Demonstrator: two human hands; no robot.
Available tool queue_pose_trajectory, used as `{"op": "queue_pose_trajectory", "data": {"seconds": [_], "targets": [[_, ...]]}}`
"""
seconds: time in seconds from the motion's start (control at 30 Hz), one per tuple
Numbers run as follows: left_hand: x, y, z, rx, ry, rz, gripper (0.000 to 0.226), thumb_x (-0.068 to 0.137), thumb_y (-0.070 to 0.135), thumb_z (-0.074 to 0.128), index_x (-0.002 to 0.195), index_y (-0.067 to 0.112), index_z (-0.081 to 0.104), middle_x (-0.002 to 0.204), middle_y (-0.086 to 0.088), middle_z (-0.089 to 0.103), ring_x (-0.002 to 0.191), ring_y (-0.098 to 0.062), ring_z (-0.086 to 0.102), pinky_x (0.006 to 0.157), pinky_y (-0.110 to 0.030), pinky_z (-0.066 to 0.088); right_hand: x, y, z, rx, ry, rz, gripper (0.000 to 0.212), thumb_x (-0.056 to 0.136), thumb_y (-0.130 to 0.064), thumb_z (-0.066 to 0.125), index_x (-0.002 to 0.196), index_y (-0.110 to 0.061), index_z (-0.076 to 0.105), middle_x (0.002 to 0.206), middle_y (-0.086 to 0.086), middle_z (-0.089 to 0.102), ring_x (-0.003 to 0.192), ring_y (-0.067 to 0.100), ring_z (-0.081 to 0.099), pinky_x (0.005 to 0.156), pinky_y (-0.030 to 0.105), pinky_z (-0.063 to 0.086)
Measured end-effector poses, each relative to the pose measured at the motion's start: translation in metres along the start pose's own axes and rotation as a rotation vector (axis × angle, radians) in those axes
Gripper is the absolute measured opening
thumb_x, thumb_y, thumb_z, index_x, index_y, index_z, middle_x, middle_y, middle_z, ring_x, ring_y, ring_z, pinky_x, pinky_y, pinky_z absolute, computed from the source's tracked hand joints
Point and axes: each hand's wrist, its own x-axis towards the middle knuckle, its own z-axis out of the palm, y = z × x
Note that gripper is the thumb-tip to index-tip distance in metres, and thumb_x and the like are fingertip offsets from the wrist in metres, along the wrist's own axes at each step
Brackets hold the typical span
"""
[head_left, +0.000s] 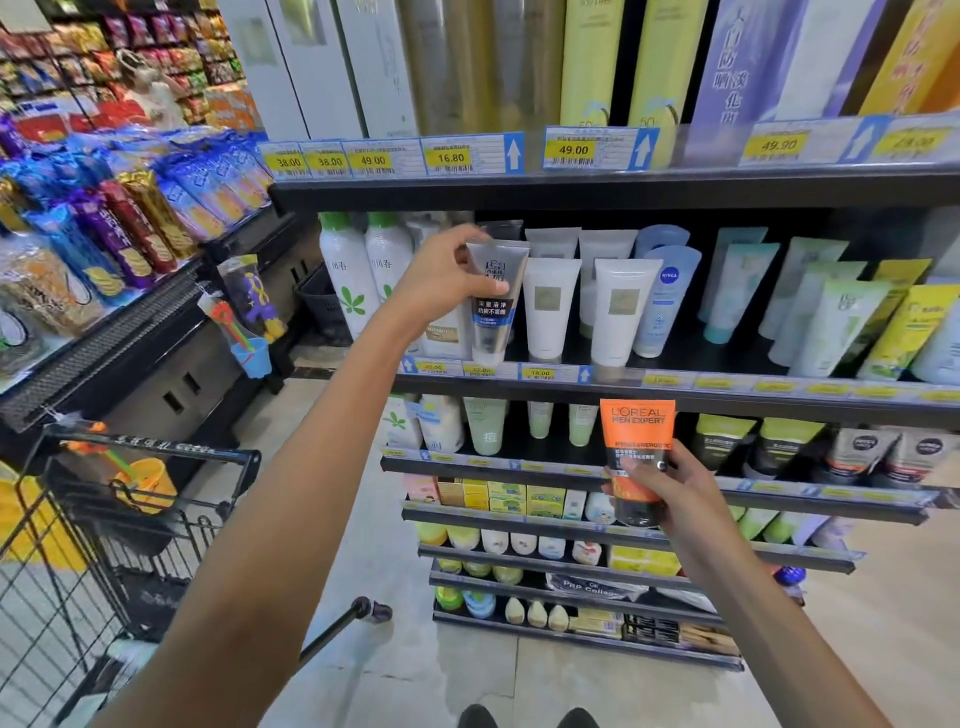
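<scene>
Nearly upright, cap-down: grey tube, orange tube.

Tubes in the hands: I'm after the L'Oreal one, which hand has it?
The orange-and-black tube printed L'Oreal Men Expert, held in the right hand. The left hand grips a grey tube with a blue band instead.
</scene>
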Motion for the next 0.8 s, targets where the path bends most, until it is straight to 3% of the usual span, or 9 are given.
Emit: {"op": "queue_pose_trajectory", "data": {"seconds": [0.13, 0.2, 0.37, 0.53, 0.7, 0.8], "targets": [[0.009, 0.007, -0.004, 0.23, -0.037, 0.098, 0.05, 0.077, 0.016, 0.088, 0.121, 0.02, 0.065, 0.089, 0.009, 0.067, 0.067, 0.008, 0.061, 0.062, -0.008, 0.045, 0.001, 0.001, -0.001, -0.001, 0.023, -0.001, 0.037, 0.091, -0.015, 0.072, 0.126, -0.021, 0.064, 0.115, 0.006, 0.076, 0.097, 0.035, 0.076, 0.099, 0.052, 0.053], [0.014, 0.009, -0.005, 0.32, -0.063, 0.138, 0.043, 0.079, 0.017, 0.087, 0.117, 0.018, 0.067, 0.083, 0.011, 0.066, 0.06, 0.01, 0.058, 0.056, -0.007, 0.041, 0.001, 0.001, -0.001, -0.005, 0.026, 0.0, 0.038, 0.089, -0.016, 0.074, 0.126, -0.021, 0.064, 0.114, 0.005, 0.077, 0.097, 0.035, 0.076, 0.101, 0.054, 0.052], [0.024, 0.014, -0.006, 0.443, -0.09, 0.194, 0.039, 0.076, 0.02, 0.088, 0.112, 0.016, 0.072, 0.092, 0.005, 0.07, 0.077, -0.001, 0.06, 0.071, -0.026, 0.048, 0.0, 0.004, -0.004, -0.001, 0.036, 0.005, 0.038, 0.089, -0.018, 0.074, 0.126, -0.022, 0.065, 0.116, 0.007, 0.076, 0.097, 0.035, 0.076, 0.095, 0.052, 0.055], [0.033, 0.014, -0.009, 0.53, -0.131, 0.213, 0.036, 0.077, 0.02, 0.087, 0.11, 0.021, 0.072, 0.095, 0.009, 0.068, 0.082, 0.0, 0.06, 0.071, -0.023, 0.046, 0.0, 0.009, -0.01, -0.01, 0.058, 0.011, 0.033, 0.093, -0.016, 0.072, 0.124, -0.023, 0.066, 0.115, 0.006, 0.076, 0.1, 0.034, 0.075, 0.096, 0.053, 0.055], [0.035, 0.01, -0.007, 0.574, -0.113, 0.216, 0.042, 0.079, 0.02, 0.086, 0.117, 0.016, 0.071, 0.109, 0.003, 0.068, 0.094, -0.015, 0.063, 0.085, -0.032, 0.05, -0.001, 0.011, -0.012, -0.035, 0.064, 0.02, 0.032, 0.094, -0.016, 0.072, 0.124, -0.023, 0.065, 0.112, 0.004, 0.077, 0.098, 0.033, 0.076, 0.094, 0.054, 0.056], [0.039, 0.011, -0.006, 0.644, -0.143, 0.221, 0.042, 0.081, 0.021, 0.085, 0.119, 0.015, 0.07, 0.108, 0.002, 0.068, 0.096, -0.018, 0.064, 0.084, -0.032, 0.049, -0.002, 0.013, -0.013, -0.049, 0.072, 0.026, 0.029, 0.093, -0.017, 0.072, 0.121, -0.026, 0.067, 0.11, 0.002, 0.078, 0.098, 0.032, 0.076, 0.094, 0.052, 0.056]]}}
